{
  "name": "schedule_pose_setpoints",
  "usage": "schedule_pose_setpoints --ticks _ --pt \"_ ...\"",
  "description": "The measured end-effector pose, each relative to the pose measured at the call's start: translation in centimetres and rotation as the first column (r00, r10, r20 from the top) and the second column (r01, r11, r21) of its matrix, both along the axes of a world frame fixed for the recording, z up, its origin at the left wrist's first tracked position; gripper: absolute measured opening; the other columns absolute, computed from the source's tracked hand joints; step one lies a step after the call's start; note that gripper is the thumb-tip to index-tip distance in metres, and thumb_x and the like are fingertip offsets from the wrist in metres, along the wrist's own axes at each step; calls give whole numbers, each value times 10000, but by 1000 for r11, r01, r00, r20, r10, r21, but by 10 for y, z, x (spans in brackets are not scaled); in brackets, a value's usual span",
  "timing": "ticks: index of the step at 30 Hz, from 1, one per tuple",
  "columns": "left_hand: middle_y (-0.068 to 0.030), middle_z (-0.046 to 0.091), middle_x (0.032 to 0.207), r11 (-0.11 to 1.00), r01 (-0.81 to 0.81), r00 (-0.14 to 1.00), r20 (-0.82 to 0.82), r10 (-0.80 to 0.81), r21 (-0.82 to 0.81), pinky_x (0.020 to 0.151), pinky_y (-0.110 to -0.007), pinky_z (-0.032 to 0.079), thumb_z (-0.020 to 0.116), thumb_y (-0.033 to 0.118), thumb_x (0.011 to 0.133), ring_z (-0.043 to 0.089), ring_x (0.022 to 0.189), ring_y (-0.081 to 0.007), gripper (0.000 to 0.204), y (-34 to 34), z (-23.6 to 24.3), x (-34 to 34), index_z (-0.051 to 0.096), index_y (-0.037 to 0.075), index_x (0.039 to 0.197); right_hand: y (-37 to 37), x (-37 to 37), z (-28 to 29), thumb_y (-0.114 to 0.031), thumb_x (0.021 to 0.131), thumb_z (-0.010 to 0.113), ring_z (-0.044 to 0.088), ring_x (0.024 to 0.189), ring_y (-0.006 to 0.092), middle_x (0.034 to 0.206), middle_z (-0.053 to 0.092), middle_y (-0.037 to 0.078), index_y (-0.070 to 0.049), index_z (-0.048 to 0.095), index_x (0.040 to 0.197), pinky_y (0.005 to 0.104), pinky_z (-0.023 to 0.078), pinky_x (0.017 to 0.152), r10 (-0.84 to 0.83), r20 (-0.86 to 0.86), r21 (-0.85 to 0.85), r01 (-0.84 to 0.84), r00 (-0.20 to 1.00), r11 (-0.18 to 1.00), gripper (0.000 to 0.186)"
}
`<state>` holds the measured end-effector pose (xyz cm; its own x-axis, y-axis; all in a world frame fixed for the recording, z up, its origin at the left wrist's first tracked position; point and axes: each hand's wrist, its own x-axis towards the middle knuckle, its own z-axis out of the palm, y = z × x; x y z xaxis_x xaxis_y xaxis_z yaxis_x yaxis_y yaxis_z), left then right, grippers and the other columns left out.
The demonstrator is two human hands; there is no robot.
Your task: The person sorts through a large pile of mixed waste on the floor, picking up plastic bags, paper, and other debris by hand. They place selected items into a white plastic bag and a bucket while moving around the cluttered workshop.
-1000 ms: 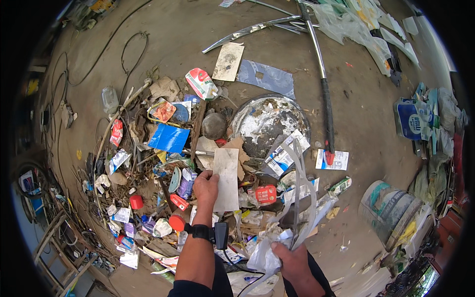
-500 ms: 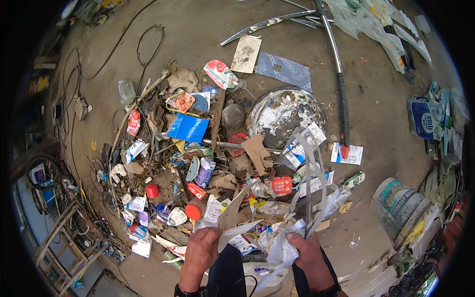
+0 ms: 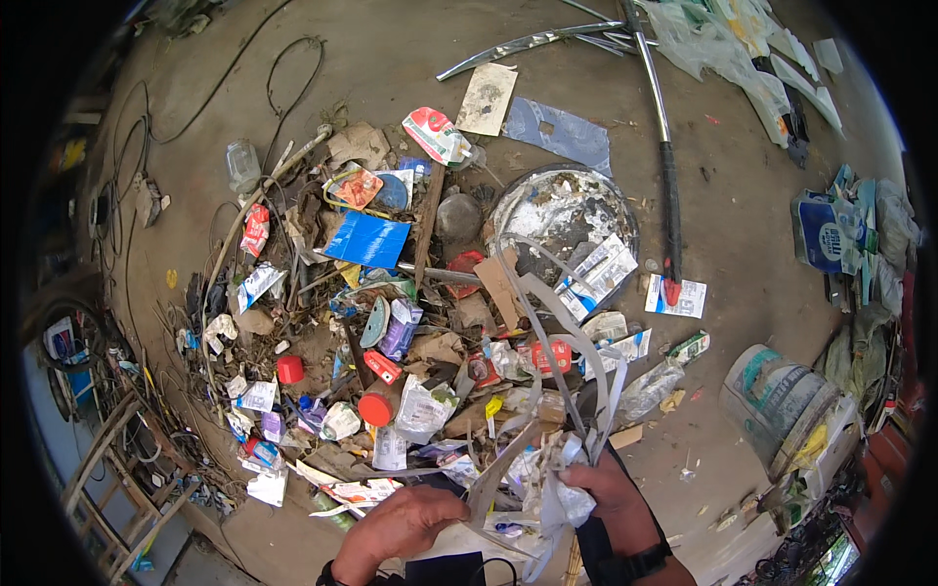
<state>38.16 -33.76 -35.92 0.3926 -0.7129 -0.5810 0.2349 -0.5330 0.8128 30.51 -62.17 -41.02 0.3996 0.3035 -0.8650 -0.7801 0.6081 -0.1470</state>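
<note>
Right hand (image 3: 611,488) clenched on looped grey plastic straps (image 3: 567,371); left hand (image 3: 405,523) spread, near; straps may snag litter.

A concrete floor (image 3: 410,59) carries a dense scatter of refuse. At centre lies a round dented metal lid (image 3: 567,210), partly covered by a white printed packet (image 3: 598,275). Left of it — a blue flat sheet (image 3: 367,240) and a dark wooden slat (image 3: 428,220). A red bottle cap (image 3: 290,369) sits apart at the left edge of the pile; a larger red-orange cap (image 3: 375,405) lies near the middle. A long metal rod (image 3: 657,117) with a dark handle runs down the upper right. A paint bucket (image 3: 777,400) lies tilted at right. A black cable (image 3: 293,68) loops at top left.
</note>
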Motion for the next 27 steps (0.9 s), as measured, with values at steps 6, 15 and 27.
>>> schedule_pose_setpoints --ticks 6,15,27 --pt "-64 693 857 999 -4 999 47 7 -49 711 -372 526 725 -10 758 670 834 -272 162 7 22 -1 675 72 889 2 -3 4 -133 739 723 650 953 192 1093 630 93 -11 475 1306 354 540 834 -67 -58 -2 67 996 998 631" --pt "-130 639 1094 980 -186 978 -89 191 65 852 -379 507 670 8 818 618 1038 -330 125 7 -4 -5 611 26 927 3 -5 1 -123 702 747 638 933 182 1047 636 74 5 507 1268 342 522 843 19 46 -102 -14 999 995 628" --pt "-122 637 843 907 -299 923 -151 353 295 738 -355 489 641 39 850 621 803 -251 113 -13 -67 -36 584 23 947 9 -3 4 -118 765 708 654 982 208 1121 639 117 27 482 1314 358 536 861 -63 -76 0 64 995 998 612"
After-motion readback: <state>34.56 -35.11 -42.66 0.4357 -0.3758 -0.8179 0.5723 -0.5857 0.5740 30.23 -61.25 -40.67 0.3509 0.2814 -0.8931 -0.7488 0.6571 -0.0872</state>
